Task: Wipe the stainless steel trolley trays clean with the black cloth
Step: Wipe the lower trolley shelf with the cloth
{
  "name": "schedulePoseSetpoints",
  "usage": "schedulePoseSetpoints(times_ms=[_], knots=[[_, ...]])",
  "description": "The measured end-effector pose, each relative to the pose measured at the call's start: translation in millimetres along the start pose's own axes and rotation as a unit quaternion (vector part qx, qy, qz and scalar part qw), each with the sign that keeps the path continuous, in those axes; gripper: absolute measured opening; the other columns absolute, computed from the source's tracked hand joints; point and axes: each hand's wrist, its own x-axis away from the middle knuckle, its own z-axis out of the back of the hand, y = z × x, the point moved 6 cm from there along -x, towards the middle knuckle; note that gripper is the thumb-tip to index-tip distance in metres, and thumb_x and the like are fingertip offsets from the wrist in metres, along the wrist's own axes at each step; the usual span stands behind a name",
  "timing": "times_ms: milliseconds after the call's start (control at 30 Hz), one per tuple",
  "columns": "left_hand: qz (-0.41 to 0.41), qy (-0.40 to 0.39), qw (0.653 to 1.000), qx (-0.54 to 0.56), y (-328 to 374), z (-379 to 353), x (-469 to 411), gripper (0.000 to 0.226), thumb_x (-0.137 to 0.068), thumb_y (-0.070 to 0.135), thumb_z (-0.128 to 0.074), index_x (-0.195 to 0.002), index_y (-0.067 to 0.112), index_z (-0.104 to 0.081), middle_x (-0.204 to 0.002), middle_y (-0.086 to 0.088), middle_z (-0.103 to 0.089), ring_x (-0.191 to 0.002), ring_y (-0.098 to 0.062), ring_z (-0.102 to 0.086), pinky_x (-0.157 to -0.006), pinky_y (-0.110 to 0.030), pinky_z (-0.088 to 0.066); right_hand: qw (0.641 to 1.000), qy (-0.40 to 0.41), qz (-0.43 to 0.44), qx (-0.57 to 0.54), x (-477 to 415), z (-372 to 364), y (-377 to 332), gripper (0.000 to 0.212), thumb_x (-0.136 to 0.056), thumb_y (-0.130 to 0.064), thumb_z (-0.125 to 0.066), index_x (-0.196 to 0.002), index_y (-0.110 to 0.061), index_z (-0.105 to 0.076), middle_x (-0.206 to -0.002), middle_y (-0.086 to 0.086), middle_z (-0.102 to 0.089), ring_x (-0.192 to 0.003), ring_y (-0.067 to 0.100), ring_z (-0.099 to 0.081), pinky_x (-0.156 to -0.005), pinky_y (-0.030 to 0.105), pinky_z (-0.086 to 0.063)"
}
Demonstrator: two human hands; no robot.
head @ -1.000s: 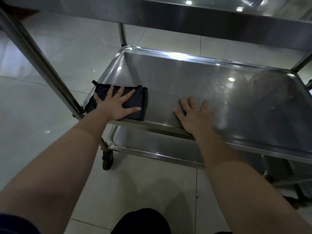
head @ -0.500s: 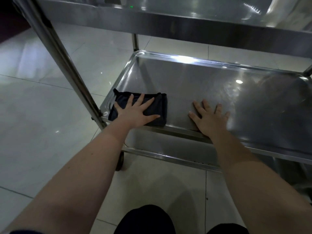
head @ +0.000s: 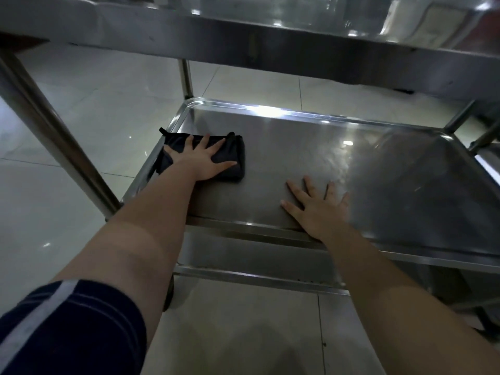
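The folded black cloth [head: 232, 155] lies on the left part of the trolley's middle stainless steel tray [head: 392, 185]. My left hand [head: 203, 161] presses flat on the cloth with fingers spread. My right hand [head: 316, 209] rests flat on the bare tray near its front edge, fingers straight and apart. The top tray [head: 243, 47] overhangs the scene. A lower tray [head: 257, 266] shows beneath the middle one.
A steel upright post [head: 54, 147] runs diagonally at the left, and another post [head: 186, 77] stands at the tray's far left corner. Glossy floor tiles [head: 67, 212] surround the trolley. A caster wheel [head: 167, 296] sits under the front left corner.
My left hand has slid the cloth away from the tray's front edge, farther in along the left side. My right hand stays flat on the tray. The camera has dropped lower.
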Motion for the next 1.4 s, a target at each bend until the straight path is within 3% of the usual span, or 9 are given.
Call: schedulePoseSetpoints(times_ms=[167,333,467,667,767,967,1067,1200,1400], knots=[[-0.017,-0.002,1.000,0.002,4.0,-15.8,44.1,0.088,-0.067,0.098,-0.016,-0.144,0.062,0.008,-0.162,0.015,0.015,-0.149,-0.028,0.014,-0.099,-0.079,0.011,1.000,0.002,-0.001,-0.024,7.7,2.1,3.0,0.060,-0.085,-0.080,-0.009,-0.140,-0.066,0.010,-0.162,-0.018,0.011,-0.148,0.041,0.012,-0.111,0.070,0.006],[-0.034,-0.015,0.999,0.018,-24.2,-37.9,94.9,0.082,-0.052,0.105,-0.009,-0.122,0.078,0.025,-0.159,0.022,0.019,-0.149,-0.022,0.017,-0.101,-0.075,0.013,1.000,0.001,0.005,-0.027,15.6,-1.7,7.1,0.062,-0.082,-0.082,-0.006,-0.140,-0.066,0.009,-0.162,-0.018,0.010,-0.148,0.040,0.010,-0.110,0.069,0.007],[-0.021,0.013,1.000,0.010,-33.5,-31.6,101.2,0.088,-0.055,0.104,-0.009,-0.133,0.073,0.014,-0.161,0.020,0.013,-0.150,-0.021,0.012,-0.106,-0.073,0.009,1.000,0.010,0.003,-0.026,17.0,-1.4,0.2,0.063,-0.082,-0.083,-0.003,-0.141,-0.064,0.009,-0.163,-0.017,0.009,-0.147,0.040,0.010,-0.109,0.069,0.006],[-0.031,0.002,0.999,-0.009,46.3,-45.6,112.2,0.087,-0.062,0.100,-0.008,-0.138,0.066,0.015,-0.162,0.014,0.018,-0.148,-0.033,0.015,-0.097,-0.080,0.011,1.000,0.006,0.007,-0.027,21.9,2.4,-3.8,0.062,-0.088,-0.078,-0.005,-0.145,-0.060,0.007,-0.163,-0.014,0.010,-0.147,0.042,0.011,-0.109,0.070,0.007],[-0.052,0.003,0.999,-0.013,83.4,-50.2,115.4,0.090,-0.059,0.100,-0.007,-0.139,0.066,0.013,-0.161,0.016,0.016,-0.148,-0.031,0.016,-0.097,-0.079,0.014,0.999,-0.006,0.034,-0.037,24.6,4.3,1.1,0.060,-0.093,-0.073,-0.009,-0.148,-0.057,0.006,-0.163,-0.013,0.011,-0.148,0.040,0.010,-0.111,0.067,0.007],[0.007,0.006,1.000,0.024,4.1,-34.0,119.9,0.091,-0.061,0.100,-0.018,-0.143,0.065,0.003,-0.163,0.017,0.009,-0.150,-0.019,0.013,-0.110,-0.070,0.007,0.998,-0.017,-0.017,-0.058,38.5,3.4,93.2,0.059,-0.093,-0.072,-0.020,-0.149,-0.055,-0.006,-0.164,-0.014,0.000,-0.147,0.044,-0.001,-0.116,0.060,0.001],[0.042,-0.013,0.999,0.009,-6.6,-31.5,125.6,0.097,-0.055,0.101,-0.012,-0.142,0.065,0.007,-0.162,0.017,0.013,-0.149,-0.022,0.014,-0.110,-0.071,0.005,0.998,-0.010,-0.049,-0.045,48.5,-0.5,125.0,0.061,-0.091,-0.075,-0.019,-0.147,-0.057,-0.005,-0.163,-0.016,0.002,-0.147,0.042,-0.001,-0.114,0.062,0.002],[0.043,-0.018,0.999,0.003,37.5,-38.4,128.4,0.099,-0.047,0.103,-0.003,-0.138,0.068,0.015,-0.161,0.016,0.019,-0.148,-0.031,0.016,-0.103,-0.078,0.005,0.997,-0.009,-0.050,-0.049,49.5,-3.7,121.0,0.061,-0.090,-0.076,-0.014,-0.146,-0.057,-0.001,-0.163,-0.016,0.006,-0.147,0.043,0.007,-0.112,0.064,0.007],[-0.056,-0.001,0.998,-0.020,189.6,-57.1,126.0,0.087,-0.067,0.098,-0.014,-0.143,0.063,0.011,-0.162,0.013,0.018,-0.147,-0.037,0.017,-0.096,-0.082,0.012,0.997,-0.007,-0.046,-0.064,50.0,-5.9,123.7,0.063,-0.090,-0.077,-0.013,-0.148,-0.057,0.001,-0.163,-0.016,0.008,-0.147,0.041,0.011,-0.112,0.063,0.010]])
